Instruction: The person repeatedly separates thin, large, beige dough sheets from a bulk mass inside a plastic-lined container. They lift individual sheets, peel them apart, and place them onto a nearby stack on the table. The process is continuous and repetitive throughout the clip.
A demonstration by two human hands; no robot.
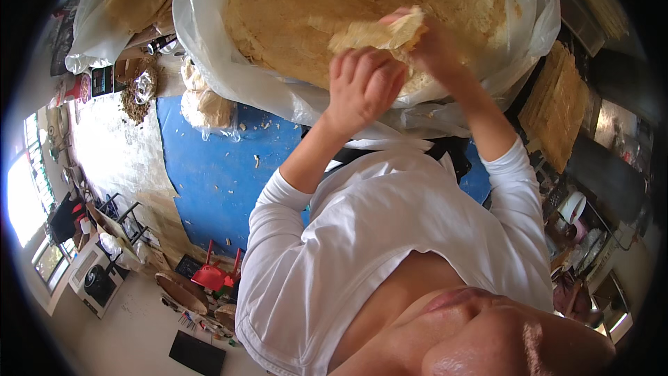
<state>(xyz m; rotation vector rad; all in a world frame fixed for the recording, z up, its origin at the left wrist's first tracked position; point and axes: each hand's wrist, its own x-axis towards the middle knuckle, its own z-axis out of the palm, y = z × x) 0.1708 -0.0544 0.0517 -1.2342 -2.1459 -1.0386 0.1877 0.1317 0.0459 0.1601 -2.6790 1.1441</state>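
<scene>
My left hand [362, 86] is curled, back towards me, at the near edge of a crumpled, pale-tan sheet-like piece [362, 36]. My right hand [433, 44] grips the same piece from the other side, its fingers partly hidden. The piece and the right hand are blurred. Below both hands lies a broad, rounded tan slab [292, 10] with a rough, flaky edge, its material not certain. Translucent plastic sheeting [206, 47] is folded out around the slab and hangs over its near side.
A plastic-wrapped bundle [209, 109] stands at left on a blue floor covering [229, 167] strewn with scraps. Tan sheets [556, 104] are stacked at right. A red chair [211, 274] and a round woven tray [182, 291] are farther off at lower left.
</scene>
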